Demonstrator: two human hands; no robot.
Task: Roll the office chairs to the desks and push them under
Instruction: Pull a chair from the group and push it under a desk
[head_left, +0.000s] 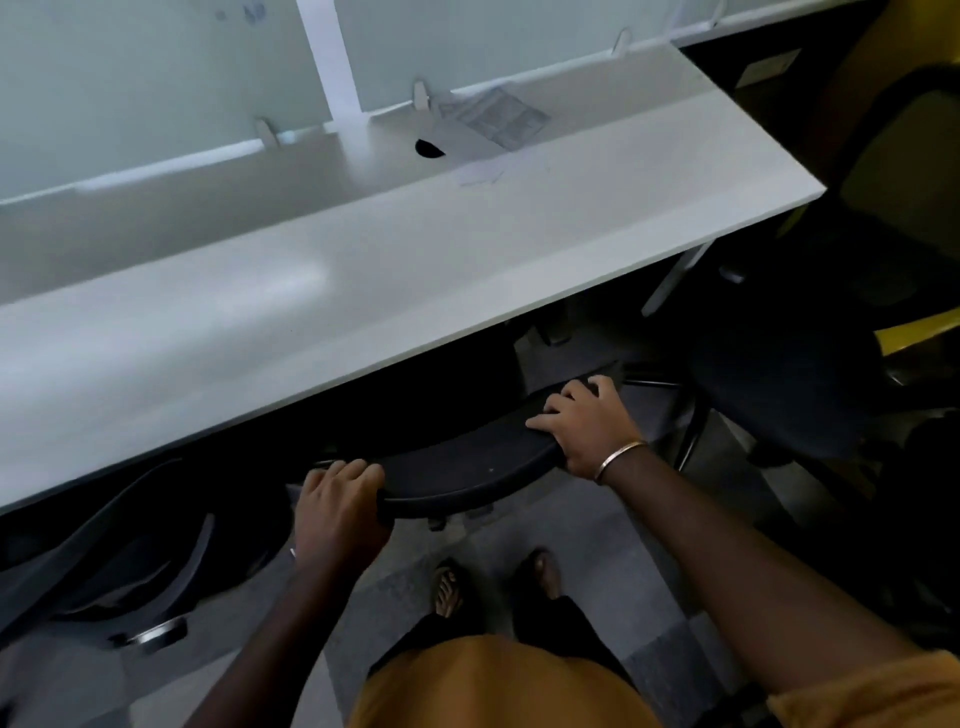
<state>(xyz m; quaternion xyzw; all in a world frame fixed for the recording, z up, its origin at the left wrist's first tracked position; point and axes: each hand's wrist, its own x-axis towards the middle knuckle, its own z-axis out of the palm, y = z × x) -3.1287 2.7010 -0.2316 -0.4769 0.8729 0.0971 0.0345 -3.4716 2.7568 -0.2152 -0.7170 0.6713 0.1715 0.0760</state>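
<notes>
Chair backrest at lower centre sits against the white desk edge, left hand and right hand both curled around its top rim.

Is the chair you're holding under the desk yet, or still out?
Mostly under: only the chair backrest shows past the desk edge; its seat is hidden beneath.

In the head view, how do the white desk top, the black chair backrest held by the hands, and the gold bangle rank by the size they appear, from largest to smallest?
1. White desk top: by far the largest.
2. Black curved chair backrest, held at its ends by the left hand and right hand.
3. Thin gold bangle on the right wrist: smallest.
</notes>
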